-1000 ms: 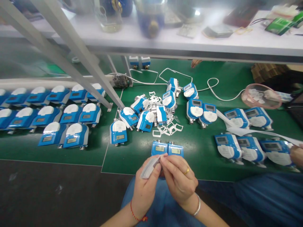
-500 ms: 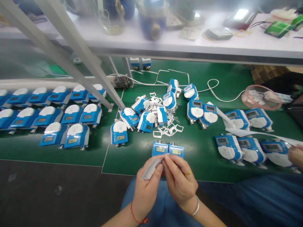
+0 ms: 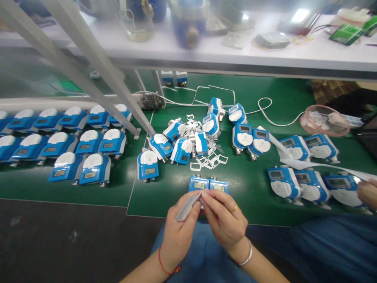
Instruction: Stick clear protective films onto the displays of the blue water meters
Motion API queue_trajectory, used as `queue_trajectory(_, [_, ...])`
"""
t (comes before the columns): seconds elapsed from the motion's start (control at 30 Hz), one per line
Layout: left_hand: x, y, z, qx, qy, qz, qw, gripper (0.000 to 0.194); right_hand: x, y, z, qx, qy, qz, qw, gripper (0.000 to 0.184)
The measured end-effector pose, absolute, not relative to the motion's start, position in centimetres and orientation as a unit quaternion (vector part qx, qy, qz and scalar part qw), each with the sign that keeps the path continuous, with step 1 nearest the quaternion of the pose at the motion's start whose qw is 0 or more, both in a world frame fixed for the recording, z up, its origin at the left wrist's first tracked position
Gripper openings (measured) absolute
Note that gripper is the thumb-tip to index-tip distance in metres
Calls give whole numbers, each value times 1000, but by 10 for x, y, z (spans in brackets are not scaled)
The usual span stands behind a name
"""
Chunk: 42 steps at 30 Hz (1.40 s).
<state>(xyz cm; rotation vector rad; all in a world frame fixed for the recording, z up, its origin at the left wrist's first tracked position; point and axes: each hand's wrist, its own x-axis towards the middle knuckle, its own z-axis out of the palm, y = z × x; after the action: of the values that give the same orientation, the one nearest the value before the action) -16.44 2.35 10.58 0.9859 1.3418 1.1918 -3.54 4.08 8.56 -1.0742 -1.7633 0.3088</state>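
Note:
My left hand (image 3: pixel 180 232) is closed round a thin stack of white cards (image 3: pixel 187 207), held tilted between thumb and fingers. At the stack's upper right corner, the fingertips of my right hand (image 3: pixel 225 220) pinch the edge of the cards; the exact piece between them is hidden. Just beyond my fingers, two blue meters (image 3: pixel 199 182) with small lit displays stand side by side, partly covered by my hands. Behind them lie white rectangular frames (image 3: pixel 217 160) in a loose pile, among several blue and white meters (image 3: pixel 182 151).
Rows of meters (image 3: pixel 60 144) fill the left of the green table (image 3: pixel 173 188). To the right, another person's hand (image 3: pixel 368 193) touches a white strip (image 3: pixel 330 164) over more meters. A metal post (image 3: pixel 118 84) and a white shelf (image 3: pixel 265 59) stand ahead. A pink bowl (image 3: pixel 306 127) sits right.
Both hands have shifted slightly, and my right wrist has moved a little to the right. The stack stays in my left hand, with my right fingertips still at its corner.

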Motion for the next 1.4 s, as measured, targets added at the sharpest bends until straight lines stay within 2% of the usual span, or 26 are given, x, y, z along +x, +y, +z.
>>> queue_trajectory(0.13, [-172, 28, 108, 420, 536, 483, 551, 20, -31, 61, 104, -438, -729, 220, 478, 13])
queue_trajectory(0.2, [-174, 29, 108, 419, 529, 473, 567, 19, -29, 68, 110, -425, -745, 236, 456, 7])
queue_trajectory(0.37, [-171, 28, 104, 304, 517, 486, 635, 24, -28, 67, 106, -375, -810, 149, 426, 11])
queue_trajectory(0.57, [-175, 29, 91, 217, 437, 521, 700, 37, -32, 53, 98, -387, -797, 181, 428, 12])
queue_trajectory(0.7, [-179, 28, 84, 158, 408, 571, 694, 47, -40, 46, 89, -350, -837, 147, 395, 15])
queue_trajectory(0.8, [-180, 30, 81, 83, 439, 587, 675, 50, -50, 35, 84, -318, -855, 184, 365, 17])
queue_trajectory(0.93, [-198, 43, 70, 59, 505, 588, 629, 53, -60, 17, 80, -346, -781, 300, 425, 14])
queue_trajectory(1.03, [-224, 56, 54, 92, 521, 624, 575, 50, -62, 32, 58, -500, -628, 325, 500, 13])
queue_trajectory(1.1, [-242, 61, 44, 138, 526, 640, 544, 49, -60, 64, 32, -578, -557, 304, 513, 9])
queue_trajectory(1.2, [-259, 63, 34, 231, 523, 617, 541, 43, -51, 126, -6, -634, -518, 317, 479, 13])
queue_trajectory(1.3, [-258, 61, 27, 383, 535, 539, 526, 35, -41, 157, -19, -659, -497, 349, 444, 19])
queue_trajectory(1.4, [-243, 62, 20, 619, 525, 444, 380, 34, -39, 130, -4, -658, -477, 406, 418, 30])
